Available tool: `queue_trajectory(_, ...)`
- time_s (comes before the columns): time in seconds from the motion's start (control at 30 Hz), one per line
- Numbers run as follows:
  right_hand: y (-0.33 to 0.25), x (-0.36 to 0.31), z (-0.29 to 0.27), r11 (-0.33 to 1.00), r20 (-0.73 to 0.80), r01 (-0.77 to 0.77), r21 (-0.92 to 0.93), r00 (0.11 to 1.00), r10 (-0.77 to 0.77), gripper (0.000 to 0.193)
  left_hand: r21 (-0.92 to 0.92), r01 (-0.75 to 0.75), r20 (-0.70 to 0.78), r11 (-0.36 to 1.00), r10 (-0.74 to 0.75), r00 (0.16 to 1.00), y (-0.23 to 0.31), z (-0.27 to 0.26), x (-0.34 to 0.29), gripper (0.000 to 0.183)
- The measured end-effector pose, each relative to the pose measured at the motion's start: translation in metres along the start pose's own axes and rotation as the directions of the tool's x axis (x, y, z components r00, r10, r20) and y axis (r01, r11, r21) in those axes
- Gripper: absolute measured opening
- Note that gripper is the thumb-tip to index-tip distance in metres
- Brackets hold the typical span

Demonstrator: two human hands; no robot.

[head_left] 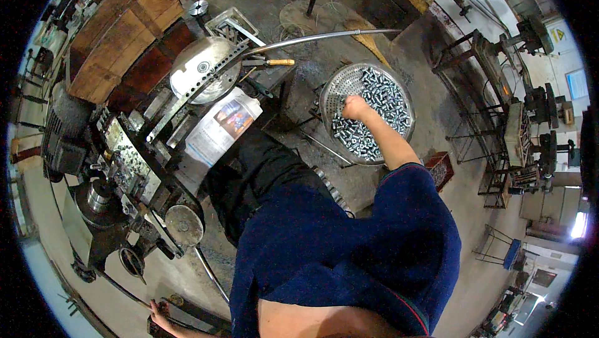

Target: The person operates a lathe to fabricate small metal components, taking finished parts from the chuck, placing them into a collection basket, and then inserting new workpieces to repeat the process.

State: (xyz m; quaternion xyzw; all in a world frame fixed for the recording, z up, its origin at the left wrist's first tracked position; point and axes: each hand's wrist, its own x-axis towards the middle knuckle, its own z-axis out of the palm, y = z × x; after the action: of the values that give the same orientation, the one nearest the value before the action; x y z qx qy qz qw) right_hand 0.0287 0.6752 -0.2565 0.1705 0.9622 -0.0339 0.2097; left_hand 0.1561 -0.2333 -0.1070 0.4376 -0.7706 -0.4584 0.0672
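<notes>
A round perforated metal basin (329, 91) stands to my right, with many small shiny metal sleeves (387, 104) heaped along its right and lower side. My right hand (357, 108) is in the basin at the edge of the heap, fingers curled closed; whatever they hold is hidden. Far to the left, at the lower edge, my left hand (162, 319) is at the end of a dark metal lever (121, 290) that runs from the lathe. Its fingers look curled round the lever end. The lathe chuck (98, 196) stands beyond it.
A newspaper (221, 127) lies over the machine by my legs. Behind it are a round metal disc (187, 70), a perforated bar (203, 85) and a yellow-handled tool (279, 62). A red box (440, 169) stands right of the basin. Machines on stands (477, 57) line the right side.
</notes>
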Motion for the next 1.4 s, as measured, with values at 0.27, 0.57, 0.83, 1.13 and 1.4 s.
queue_trajectory(0.27,0.009,-0.008,0.012,0.994,-0.391,0.097,-0.042,0.914,-0.106,0.036,0.06,-0.055,-0.091,0.997,0.06,0.994,0.018,0.02,-0.015,0.037)
queue_trajectory(0.57,-0.019,0.006,-0.011,0.984,-0.044,0.164,-0.069,0.985,-0.167,0.031,0.089,-0.109,0.018,0.99,0.107,0.994,-0.029,-0.025,0.036,0.036)
queue_trajectory(0.83,-0.053,-0.01,-0.051,0.857,-0.456,0.387,0.342,0.865,-0.209,0.032,0.734,-0.359,0.0,0.577,0.528,0.849,0.11,0.029,-0.075,0.03)
queue_trajectory(1.13,-0.363,-0.138,-0.211,-0.012,-0.451,0.994,0.111,0.04,-0.892,0.048,-0.06,-0.812,0.528,0.581,0.709,0.468,0.258,0.192,-0.16,0.029)
queue_trajectory(1.4,-0.429,-0.172,-0.217,-0.202,-0.358,0.977,-0.071,-0.214,-0.909,0.039,-0.133,-0.791,0.505,0.597,0.728,0.464,0.242,0.2,-0.158,0.03)
